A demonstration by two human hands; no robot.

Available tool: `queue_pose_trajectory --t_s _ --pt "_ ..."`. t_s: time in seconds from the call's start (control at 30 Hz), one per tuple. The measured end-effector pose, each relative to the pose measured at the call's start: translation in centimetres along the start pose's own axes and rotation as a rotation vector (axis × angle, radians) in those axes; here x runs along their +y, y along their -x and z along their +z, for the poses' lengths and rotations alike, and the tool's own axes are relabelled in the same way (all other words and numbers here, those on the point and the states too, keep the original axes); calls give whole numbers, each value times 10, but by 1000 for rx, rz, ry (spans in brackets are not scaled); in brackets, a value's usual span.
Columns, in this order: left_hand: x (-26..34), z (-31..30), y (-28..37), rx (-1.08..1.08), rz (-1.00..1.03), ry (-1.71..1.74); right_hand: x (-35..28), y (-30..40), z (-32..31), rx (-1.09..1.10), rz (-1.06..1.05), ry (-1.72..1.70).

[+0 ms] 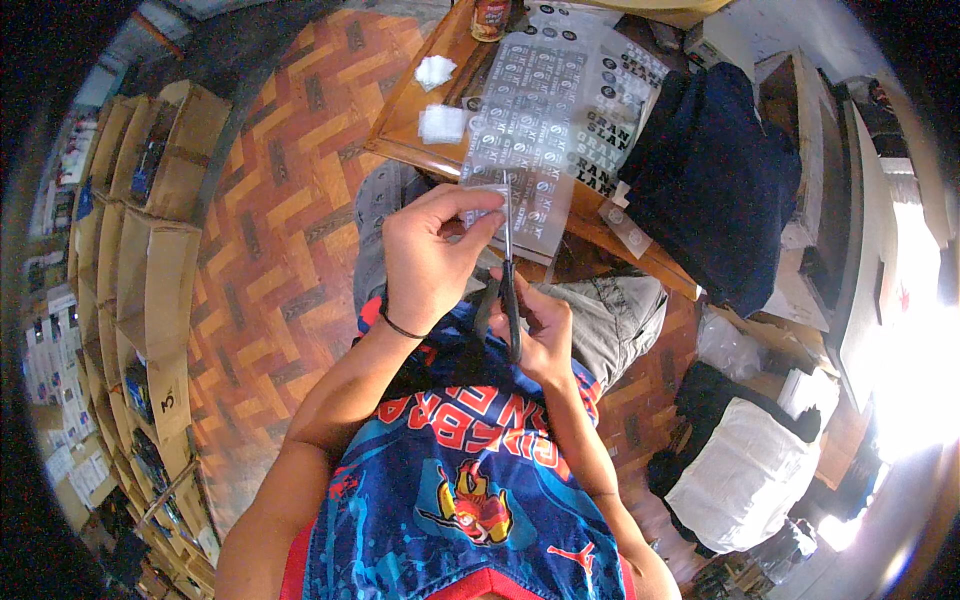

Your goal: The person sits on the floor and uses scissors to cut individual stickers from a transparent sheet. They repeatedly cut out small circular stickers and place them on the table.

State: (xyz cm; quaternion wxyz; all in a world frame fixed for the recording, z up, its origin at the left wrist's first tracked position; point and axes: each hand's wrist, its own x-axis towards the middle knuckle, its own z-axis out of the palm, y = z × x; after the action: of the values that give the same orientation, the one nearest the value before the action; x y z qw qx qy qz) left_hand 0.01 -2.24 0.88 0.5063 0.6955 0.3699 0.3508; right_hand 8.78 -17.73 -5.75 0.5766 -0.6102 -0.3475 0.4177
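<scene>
In my right hand (541,324) is a pair of scissors with black handles (510,307), its narrow blades pointing away from me. My left hand (431,251) pinches a small piece of clear printed film (480,193) between thumb and fingers, right beside the blades. How far the blades are apart is hard to tell. Beneath and beyond them, a large translucent sheet printed with repeated labels (529,112) lies over a wooden table (390,139) and hangs past its near edge. Small cut squares of film (441,124) sit in a stack left of the sheet, with another little pile (435,73) farther back.
A can (490,21) stands at the table's far side. Dark fabric (712,180) drapes over the right side, near a loose printed film piece (626,229). Cardboard bins (169,292) line the left; a white folded cloth (742,472) lies on a dark heap at lower right.
</scene>
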Motion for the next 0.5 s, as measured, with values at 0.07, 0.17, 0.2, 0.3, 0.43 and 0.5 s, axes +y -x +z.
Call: queue_pose_trajectory --t_s 0.07,0.17,0.2,0.3,0.43,0.5 --pt "0 0 0 -4 10 -24 0 0 1 10 -3 -6" --pt "-2 -1 1 -13 16 -42 -5 -1 1 3 -5 37" --pt "-2 -1 1 -16 8 -35 -5 0 1 2 0 32" --pt "-1 -1 1 -18 6 -28 -5 0 1 3 4 30" --pt "-1 -1 1 -31 11 -24 -5 2 1 18 3 30" --pt "-2 0 1 -24 13 -3 -6 2 1 21 19 21"
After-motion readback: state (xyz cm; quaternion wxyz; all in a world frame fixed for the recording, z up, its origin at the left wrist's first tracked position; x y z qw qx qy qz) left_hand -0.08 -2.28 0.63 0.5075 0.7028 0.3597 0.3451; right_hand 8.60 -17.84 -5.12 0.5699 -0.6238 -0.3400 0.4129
